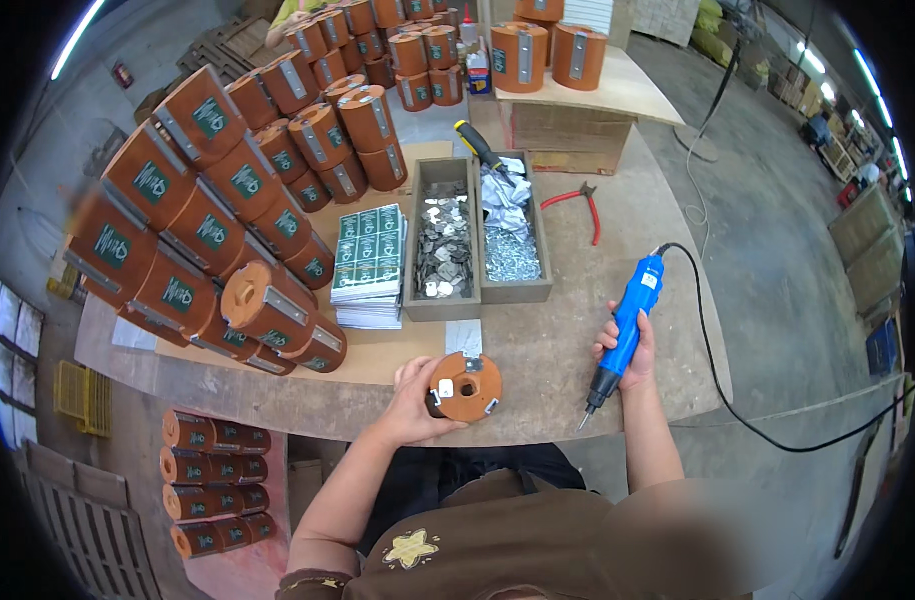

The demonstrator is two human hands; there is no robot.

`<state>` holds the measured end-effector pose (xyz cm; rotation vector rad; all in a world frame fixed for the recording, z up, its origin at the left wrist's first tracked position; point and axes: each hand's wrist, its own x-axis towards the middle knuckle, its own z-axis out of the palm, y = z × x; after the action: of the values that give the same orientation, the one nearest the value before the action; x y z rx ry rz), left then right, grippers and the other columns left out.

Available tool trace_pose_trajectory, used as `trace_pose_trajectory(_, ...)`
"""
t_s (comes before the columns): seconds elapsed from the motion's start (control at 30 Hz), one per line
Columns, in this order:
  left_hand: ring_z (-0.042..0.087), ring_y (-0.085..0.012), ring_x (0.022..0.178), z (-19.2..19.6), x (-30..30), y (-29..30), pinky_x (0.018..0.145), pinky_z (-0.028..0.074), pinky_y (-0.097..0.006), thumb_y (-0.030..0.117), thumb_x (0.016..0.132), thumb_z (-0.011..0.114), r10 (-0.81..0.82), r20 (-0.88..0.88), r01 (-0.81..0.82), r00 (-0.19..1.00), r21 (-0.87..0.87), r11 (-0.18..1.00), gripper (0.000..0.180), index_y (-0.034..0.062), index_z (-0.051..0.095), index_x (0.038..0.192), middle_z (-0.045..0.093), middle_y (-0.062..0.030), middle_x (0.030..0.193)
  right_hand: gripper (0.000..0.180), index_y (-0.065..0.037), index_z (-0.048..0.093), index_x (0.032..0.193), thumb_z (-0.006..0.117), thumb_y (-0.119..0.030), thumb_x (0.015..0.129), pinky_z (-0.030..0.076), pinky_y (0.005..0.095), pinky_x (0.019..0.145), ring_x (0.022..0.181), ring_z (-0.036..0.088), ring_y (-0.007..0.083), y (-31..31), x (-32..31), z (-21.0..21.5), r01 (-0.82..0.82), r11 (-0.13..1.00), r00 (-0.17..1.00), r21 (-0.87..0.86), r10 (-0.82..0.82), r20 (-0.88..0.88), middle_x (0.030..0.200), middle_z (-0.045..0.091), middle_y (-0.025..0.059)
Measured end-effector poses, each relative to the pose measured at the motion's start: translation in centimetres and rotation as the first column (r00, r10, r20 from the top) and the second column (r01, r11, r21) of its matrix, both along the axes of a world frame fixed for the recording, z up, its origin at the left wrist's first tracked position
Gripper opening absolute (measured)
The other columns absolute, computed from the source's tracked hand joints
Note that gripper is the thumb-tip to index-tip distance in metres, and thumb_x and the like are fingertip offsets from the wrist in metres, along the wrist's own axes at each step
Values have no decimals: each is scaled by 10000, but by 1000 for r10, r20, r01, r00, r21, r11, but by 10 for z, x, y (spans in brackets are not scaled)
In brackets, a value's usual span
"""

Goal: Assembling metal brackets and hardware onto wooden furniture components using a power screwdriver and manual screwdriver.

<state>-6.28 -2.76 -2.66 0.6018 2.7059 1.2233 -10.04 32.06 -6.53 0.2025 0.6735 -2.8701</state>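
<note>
My left hand [416, 410] is wrapped round the side of a brown cylindrical canister [486, 392] at the table's near edge. Its round top faces up, with a hole in the middle and small metal pieces around the rim. A blue electric screwdriver [633, 310] is gripped in my right hand [638, 362], its bit pointing down and to the left, apart from the canister. A black cord [713, 362] runs from the tool's upper end off to the right. Beyond the canister, one grey bin [411, 270] holds small flat metal plates; its neighbour [546, 255] holds small shiny hardware and crumpled bags.
Stacked brown canisters [193, 215] with green labels fill the table's left side. A pile of green label sheets [370, 265] lies beside the bins. Red-handled pliers [595, 220] and a yellow-black handled tool [478, 143] lie farther back. More canisters [213, 480] rest on a lower surface at left.
</note>
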Motion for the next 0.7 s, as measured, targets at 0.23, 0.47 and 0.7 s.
trace_pose_trajectory(0.23, 506, -222, 1005, 92, -66, -26, 862, 394, -331, 10, 716, 579, -106, -42, 111, 993, 154, 982, 504, 72, 441, 1196, 537, -126, 1073, 479, -91, 436, 1147, 506, -416, 802, 448, 360, 601, 541, 469, 153, -3, -8, 8, -52, 995, 999, -85, 53, 2, 658, 489, 49)
trace_pose_trajectory(0.47, 596, -224, 785, 84, -172, 98, 699, 455, -303, 76, 771, 536, -317, -86, 294, 944, -212, 932, 181, 2, 583, 929, 625, -128, 842, 526, -93, 404, 1200, 516, -411, 797, 466, 373, 604, 530, 484, 151, 7, 2, 4, 19, 1000, 1000, -11, -19, -13, 657, 496, 51)
trace_pose_trajectory(0.7, 580, -253, 862, 30, -200, 119, 713, 451, -368, 193, 676, 621, -408, -149, 154, 901, -769, 620, 231, 126, 604, 897, 621, -86, 865, 444, -122, 448, 1146, 539, -382, 798, 472, 393, 610, 549, 529, 161, -4, -3, -4, -43, 999, 999, -33, 43, 16, 674, 534, 56)
